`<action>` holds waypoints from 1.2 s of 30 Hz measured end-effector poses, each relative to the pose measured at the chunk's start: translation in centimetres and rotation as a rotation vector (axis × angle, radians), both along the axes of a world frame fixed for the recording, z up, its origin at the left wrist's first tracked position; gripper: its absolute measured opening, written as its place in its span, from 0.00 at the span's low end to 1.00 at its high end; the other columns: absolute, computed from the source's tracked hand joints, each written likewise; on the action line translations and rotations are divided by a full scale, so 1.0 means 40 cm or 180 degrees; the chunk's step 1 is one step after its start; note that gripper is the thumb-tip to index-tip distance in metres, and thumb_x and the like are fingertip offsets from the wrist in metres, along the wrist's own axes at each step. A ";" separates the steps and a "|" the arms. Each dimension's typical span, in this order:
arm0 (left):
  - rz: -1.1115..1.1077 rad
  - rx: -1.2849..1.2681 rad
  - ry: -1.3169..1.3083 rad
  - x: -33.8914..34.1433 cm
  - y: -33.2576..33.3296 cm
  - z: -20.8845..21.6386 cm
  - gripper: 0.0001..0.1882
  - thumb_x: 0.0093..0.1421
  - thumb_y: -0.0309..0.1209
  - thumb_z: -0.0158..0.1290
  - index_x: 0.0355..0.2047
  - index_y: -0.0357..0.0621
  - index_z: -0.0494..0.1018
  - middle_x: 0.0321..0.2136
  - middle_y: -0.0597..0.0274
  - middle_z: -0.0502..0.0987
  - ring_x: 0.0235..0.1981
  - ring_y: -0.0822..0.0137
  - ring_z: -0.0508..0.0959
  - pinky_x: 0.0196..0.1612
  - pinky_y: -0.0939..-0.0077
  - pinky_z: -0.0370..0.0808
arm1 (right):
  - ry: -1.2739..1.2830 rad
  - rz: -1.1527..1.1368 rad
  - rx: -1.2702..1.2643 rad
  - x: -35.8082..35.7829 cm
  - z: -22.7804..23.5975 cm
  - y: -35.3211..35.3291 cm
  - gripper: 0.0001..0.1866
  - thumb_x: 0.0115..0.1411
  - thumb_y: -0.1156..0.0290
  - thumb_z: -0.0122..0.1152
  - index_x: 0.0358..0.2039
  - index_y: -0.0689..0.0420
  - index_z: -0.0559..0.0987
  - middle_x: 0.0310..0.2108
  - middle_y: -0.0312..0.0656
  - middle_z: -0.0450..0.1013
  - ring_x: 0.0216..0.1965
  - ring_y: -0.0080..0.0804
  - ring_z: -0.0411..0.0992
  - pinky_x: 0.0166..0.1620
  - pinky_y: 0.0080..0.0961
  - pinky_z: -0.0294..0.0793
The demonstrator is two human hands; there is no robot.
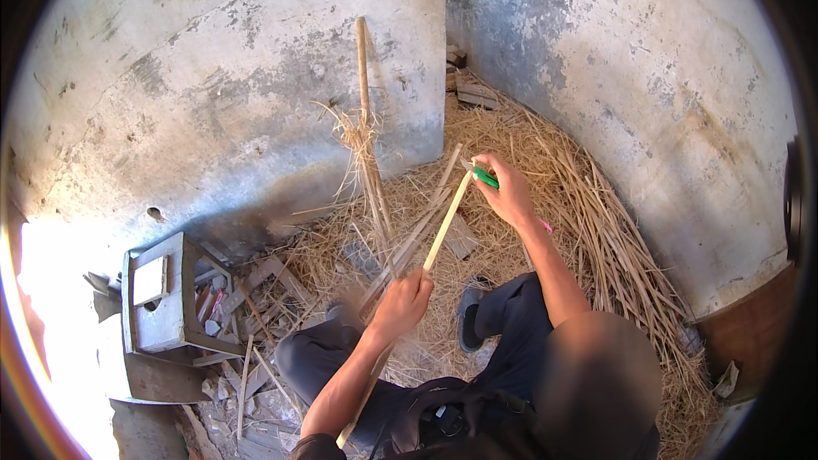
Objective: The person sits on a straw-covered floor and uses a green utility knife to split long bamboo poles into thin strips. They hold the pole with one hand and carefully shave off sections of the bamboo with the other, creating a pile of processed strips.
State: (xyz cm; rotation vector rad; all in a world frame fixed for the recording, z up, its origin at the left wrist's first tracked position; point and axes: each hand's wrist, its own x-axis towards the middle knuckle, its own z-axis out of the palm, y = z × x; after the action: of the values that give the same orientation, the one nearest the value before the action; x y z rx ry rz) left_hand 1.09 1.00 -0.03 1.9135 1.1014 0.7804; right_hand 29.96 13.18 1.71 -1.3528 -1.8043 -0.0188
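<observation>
- Left hand (402, 302) is clamped around a pale wooden strip (446, 223), which slants from the person's lap up toward the right, between the parted knees.
- Right hand (509, 194) grips a green-handled knife (486, 176) at the strip's upper end; whether the blade bites into the wood cannot be told.
- Just left of the strip, a slender pole (363, 60) leans on the wall (256, 77), a frayed straw tuft (358, 140) around its middle.
- Weathered slats (426, 223) lie beyond the strip, close beside it, the nearest things in its way.
- Dark-trousered legs (515, 302) flank the work, a dark shoe (469, 319) planted on the straw (511, 132) that litters the floor.
- Long thin sticks (609, 238) are heaped along the curving right side of the straw, near the flaking wall.
- At left, well apart from both hands, a grey wooden box (166, 315) stands with assorted small items inside, broken wood scraps (281, 277) strewn beside it.
- A pale square panel (150, 279) shows on the box; any lettering is too small to read.
</observation>
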 end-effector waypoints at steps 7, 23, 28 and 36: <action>0.0044 -0.0157 0.0275 -0.012 0.004 -0.017 0.15 0.74 0.35 0.43 0.38 0.34 0.71 0.23 0.38 0.75 0.29 0.36 0.78 0.35 0.45 0.71 | -0.0639 -0.0364 -0.0477 -0.012 -0.011 -0.013 0.16 0.65 0.69 0.66 0.51 0.57 0.78 0.44 0.44 0.79 0.39 0.46 0.81 0.41 0.40 0.80; -0.0269 0.0892 0.0694 -0.026 -0.002 -0.027 0.05 0.65 0.25 0.49 0.33 0.35 0.69 0.33 0.45 0.73 0.25 0.41 0.78 0.28 0.47 0.76 | -0.0862 -0.0623 -0.0734 -0.061 -0.005 -0.026 0.14 0.65 0.67 0.67 0.47 0.61 0.80 0.43 0.45 0.75 0.33 0.45 0.81 0.35 0.42 0.81; -0.0360 0.0511 0.0767 -0.032 0.012 -0.040 0.15 0.73 0.34 0.40 0.39 0.33 0.71 0.28 0.36 0.77 0.34 0.36 0.78 0.38 0.47 0.72 | -0.0701 -0.0297 -0.0315 -0.036 -0.015 -0.009 0.12 0.64 0.66 0.67 0.45 0.59 0.81 0.38 0.44 0.79 0.33 0.43 0.81 0.36 0.39 0.81; 0.0125 -0.0215 0.0106 -0.010 0.004 -0.005 0.19 0.72 0.34 0.52 0.56 0.34 0.66 0.26 0.47 0.76 0.23 0.47 0.79 0.31 0.55 0.73 | -0.0786 -0.0261 -0.0289 -0.036 0.009 -0.021 0.10 0.65 0.63 0.66 0.41 0.55 0.84 0.27 0.42 0.80 0.26 0.39 0.80 0.30 0.37 0.78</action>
State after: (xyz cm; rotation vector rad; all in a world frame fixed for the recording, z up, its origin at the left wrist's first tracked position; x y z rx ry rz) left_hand 0.69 1.14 -0.23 1.8595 1.1741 0.7260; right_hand 28.53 12.35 2.08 -1.5438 -1.9718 -0.1557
